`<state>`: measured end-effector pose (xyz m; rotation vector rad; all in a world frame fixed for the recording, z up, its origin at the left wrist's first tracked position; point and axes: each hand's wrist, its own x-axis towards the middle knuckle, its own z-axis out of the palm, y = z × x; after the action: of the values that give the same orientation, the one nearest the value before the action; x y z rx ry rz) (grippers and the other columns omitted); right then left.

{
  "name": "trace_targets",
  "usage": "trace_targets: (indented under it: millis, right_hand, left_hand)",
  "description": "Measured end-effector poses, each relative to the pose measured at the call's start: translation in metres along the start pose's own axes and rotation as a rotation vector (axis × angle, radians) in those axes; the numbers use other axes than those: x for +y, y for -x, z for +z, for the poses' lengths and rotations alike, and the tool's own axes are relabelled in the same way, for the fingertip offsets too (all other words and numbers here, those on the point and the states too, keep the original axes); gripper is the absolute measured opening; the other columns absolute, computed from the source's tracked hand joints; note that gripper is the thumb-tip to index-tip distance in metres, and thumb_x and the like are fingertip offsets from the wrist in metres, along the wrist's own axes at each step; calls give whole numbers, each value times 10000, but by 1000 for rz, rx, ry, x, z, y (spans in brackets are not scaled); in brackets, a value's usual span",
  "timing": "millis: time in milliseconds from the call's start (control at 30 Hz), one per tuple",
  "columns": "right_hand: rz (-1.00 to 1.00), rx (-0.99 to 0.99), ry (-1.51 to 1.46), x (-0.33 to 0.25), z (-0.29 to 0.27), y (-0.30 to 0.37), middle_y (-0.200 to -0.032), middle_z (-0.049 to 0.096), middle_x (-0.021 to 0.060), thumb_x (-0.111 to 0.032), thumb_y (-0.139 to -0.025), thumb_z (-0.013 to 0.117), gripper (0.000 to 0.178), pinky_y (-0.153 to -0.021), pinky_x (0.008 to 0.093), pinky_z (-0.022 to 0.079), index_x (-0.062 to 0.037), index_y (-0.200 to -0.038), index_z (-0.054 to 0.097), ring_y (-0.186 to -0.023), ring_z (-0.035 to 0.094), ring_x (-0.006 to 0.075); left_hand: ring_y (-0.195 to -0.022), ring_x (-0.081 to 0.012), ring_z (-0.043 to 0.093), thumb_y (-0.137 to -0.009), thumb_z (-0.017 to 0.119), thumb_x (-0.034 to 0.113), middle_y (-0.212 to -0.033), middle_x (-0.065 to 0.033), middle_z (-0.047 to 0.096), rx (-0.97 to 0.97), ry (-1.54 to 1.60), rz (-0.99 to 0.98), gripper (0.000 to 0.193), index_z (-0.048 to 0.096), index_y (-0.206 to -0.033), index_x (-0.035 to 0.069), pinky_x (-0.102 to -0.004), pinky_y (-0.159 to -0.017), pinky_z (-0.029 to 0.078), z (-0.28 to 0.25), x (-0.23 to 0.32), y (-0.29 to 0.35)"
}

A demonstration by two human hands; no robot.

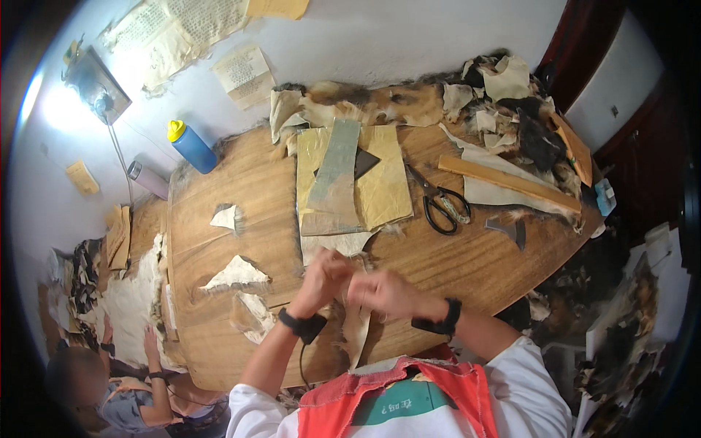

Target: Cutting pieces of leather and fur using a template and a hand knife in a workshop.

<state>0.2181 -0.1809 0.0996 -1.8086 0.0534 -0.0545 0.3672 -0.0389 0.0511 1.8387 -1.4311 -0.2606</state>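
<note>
My left hand [326, 279] and my right hand [388, 293] are close together over the near middle of the table. The fingers of both are curled closed and slightly blurred; whatever they pinch is hidden. A pale, furry-edged hide strip [356, 332] runs from beneath the hands toward my body. Just beyond them lies a white hide piece [317, 250], partly under a yellowish sheet [387, 193]. On that sheet rests a long grey-brown pattern piece [338, 171], with a dark square [365, 162] partly beneath it. Black-handled scissors [442, 207] lie to the right of the sheet.
Small hide scraps [237, 273] lie at left on the wooden table [212, 182]. A blue bottle [193, 147] and a pinkish flask [148, 180] stand near the wall. A wooden bar [507, 182] and piled furs [540, 139] occupy the right. Another person [139, 398] works at lower left.
</note>
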Motion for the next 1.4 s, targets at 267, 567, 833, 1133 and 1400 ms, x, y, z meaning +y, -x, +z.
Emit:
trace_targets:
  millis: [267,567,833,1133,1400]
  right_hand:
    - [129,61,602,34,-2,-3,-741,670,161,-275,-891,568,260,-673,482,530,-44,-792,634,-741,667,385]
    - [-52,-291,205,-22,4,8,-725,645,187,-279,-914,557,267,-653,447,514,-48,-804,634,-718,667,347]
    - [162,51,542,41,-14,-5,-759,668,178,-275,-900,571,252,-658,459,521,-49,-810,639,-747,667,374]
    - [-139,-399,204,-26,-14,49,-629,548,180,-233,-881,613,250,-541,397,451,-32,-737,570,-550,573,321]
    - [-21,107,279,-39,-63,75,-603,525,169,-176,-855,651,170,-489,378,432,-52,-751,598,-517,579,297]
  left_hand:
    - [-833,-241,568,-828,727,148,-836,-93,625,111,50,-478,167,730,-936,20,-337,-780,463,13,-8,-7]
    - [-842,-276,574,-803,724,145,-833,-91,652,125,11,-405,95,731,-859,68,-392,-774,466,16,-22,-8]
    - [-850,-260,533,-797,765,186,-846,-70,610,137,201,-423,169,733,-924,78,-371,-791,447,9,-2,-5]
    - [-847,-290,568,-756,738,103,-820,-82,641,107,-87,-322,94,731,-843,66,-403,-778,447,27,-38,-12]
    - [-867,-230,539,-732,733,104,-791,5,641,85,5,-180,110,762,-791,191,-361,-845,372,31,-35,-14]
